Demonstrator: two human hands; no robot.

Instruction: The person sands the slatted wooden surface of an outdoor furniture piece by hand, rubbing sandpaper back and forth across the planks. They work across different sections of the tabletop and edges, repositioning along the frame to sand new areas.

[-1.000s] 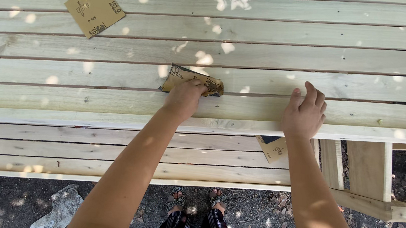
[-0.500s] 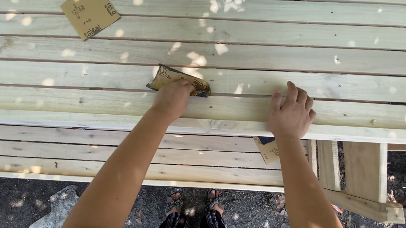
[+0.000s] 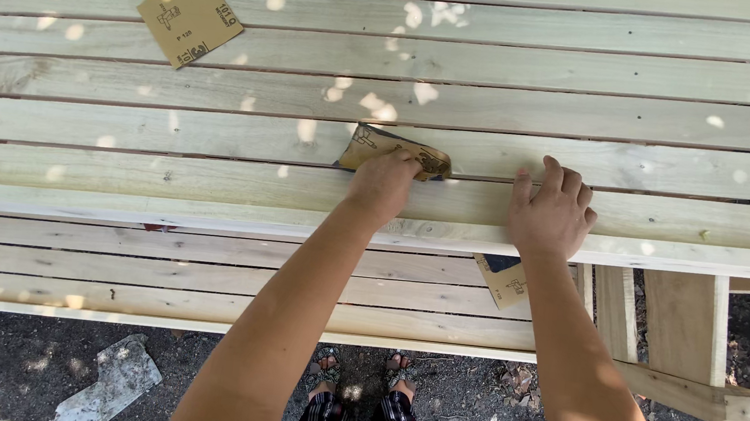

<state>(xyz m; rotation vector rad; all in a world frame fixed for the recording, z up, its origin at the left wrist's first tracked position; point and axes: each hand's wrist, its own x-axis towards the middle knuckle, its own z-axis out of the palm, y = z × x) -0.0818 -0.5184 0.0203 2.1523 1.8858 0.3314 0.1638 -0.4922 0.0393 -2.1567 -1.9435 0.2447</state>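
My left hand (image 3: 385, 184) presses a folded brown piece of sandpaper (image 3: 373, 143) onto a slat of the pale wooden slatted tabletop (image 3: 211, 175). The fingers cover part of the paper. My right hand (image 3: 549, 212) lies flat on the neighbouring slat near the table's front edge, fingers a little apart, holding nothing. Both forearms reach up from the bottom of the view.
A second square sheet of sandpaper (image 3: 190, 17) lies at the back left of the tabletop. Another sheet (image 3: 502, 281) rests on the wooden bench (image 3: 109, 266) below the table edge. Dark ground with a flat grey scrap (image 3: 108, 382) and my sandalled feet (image 3: 358, 376) lie below.
My left hand has slid the sandpaper back and forth along the slat, ending close to where it was. My right hand has kept its place on the table.
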